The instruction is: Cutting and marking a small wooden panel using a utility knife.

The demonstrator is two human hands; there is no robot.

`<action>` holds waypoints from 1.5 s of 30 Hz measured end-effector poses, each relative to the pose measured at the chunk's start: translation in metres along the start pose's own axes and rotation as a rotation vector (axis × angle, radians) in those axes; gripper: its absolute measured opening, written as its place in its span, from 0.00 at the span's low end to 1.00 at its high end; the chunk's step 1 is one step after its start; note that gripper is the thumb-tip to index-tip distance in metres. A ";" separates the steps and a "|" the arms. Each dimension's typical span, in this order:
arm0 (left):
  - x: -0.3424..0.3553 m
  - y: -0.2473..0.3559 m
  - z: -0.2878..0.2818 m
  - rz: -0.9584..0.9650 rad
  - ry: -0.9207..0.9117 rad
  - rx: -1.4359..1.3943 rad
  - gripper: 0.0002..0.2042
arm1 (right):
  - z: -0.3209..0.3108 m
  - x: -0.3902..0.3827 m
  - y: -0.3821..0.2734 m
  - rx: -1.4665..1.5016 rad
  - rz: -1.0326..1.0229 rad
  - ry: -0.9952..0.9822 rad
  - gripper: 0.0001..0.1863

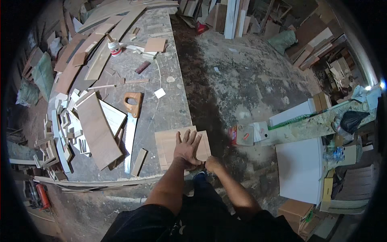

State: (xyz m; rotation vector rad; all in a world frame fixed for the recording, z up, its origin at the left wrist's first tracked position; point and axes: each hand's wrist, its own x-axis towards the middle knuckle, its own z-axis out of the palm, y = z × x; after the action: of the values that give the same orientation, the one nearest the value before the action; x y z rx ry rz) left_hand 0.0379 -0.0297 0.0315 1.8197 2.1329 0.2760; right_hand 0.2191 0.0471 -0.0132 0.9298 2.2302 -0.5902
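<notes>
My left hand (pixel 187 147) lies flat with spread fingers on a light plywood panel (pixel 165 146) at the table's near right corner. Along the panel's right side runs a narrower strip of the same wood (pixel 204 140). My right hand (pixel 213 164) is closed low at the panel's near right corner, just past the table edge. Whatever its fingers hold is hidden. To the left of the panel lie a short wood block (pixel 139 162) and a handsaw (pixel 130 129) with a wooden handle, its blade toward me.
Wood offcuts (pixel 70 133) and a brown board (pixel 98 131) cover the worktable's (pixel 161 109) left part. Beyond them stand a white glue bottle (pixel 114 48) and long curved strips (pixel 117 36). Right of me is a cluttered bench (pixel 298 129) with a white panel (pixel 300 169) below.
</notes>
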 end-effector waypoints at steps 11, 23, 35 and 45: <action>-0.004 0.005 0.003 -0.004 -0.052 0.034 0.67 | -0.006 -0.017 0.006 0.186 0.109 0.039 0.22; -0.006 0.000 0.000 -0.019 -0.022 0.043 0.67 | -0.008 -0.021 -0.004 0.181 0.080 0.080 0.16; -0.006 0.004 0.005 0.019 0.056 0.094 0.68 | -0.009 -0.024 -0.018 0.321 0.169 0.188 0.18; 0.026 -0.016 0.021 0.133 0.100 0.070 0.37 | 0.015 0.000 -0.040 0.308 0.042 0.327 0.18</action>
State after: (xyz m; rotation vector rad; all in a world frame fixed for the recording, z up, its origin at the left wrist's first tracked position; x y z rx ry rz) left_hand 0.0271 -0.0081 0.0037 2.0319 2.1143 0.3339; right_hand 0.1949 0.0116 -0.0174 1.3043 2.4400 -0.8283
